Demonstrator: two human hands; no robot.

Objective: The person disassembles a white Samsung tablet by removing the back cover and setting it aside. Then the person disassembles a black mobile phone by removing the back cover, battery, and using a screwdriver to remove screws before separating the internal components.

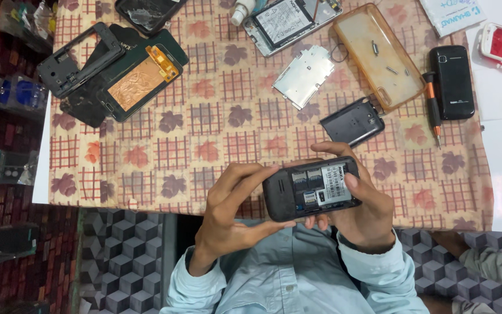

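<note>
Hands [297, 203] around open-backed phone [312, 188]

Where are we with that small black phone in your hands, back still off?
Done: the back cover is off and lies on the cloth. In hand: left hand and right hand hold the open phone, its battery bay bare. Left: no battery fitted, cover not on; the screwdriver lies unused.
</note>
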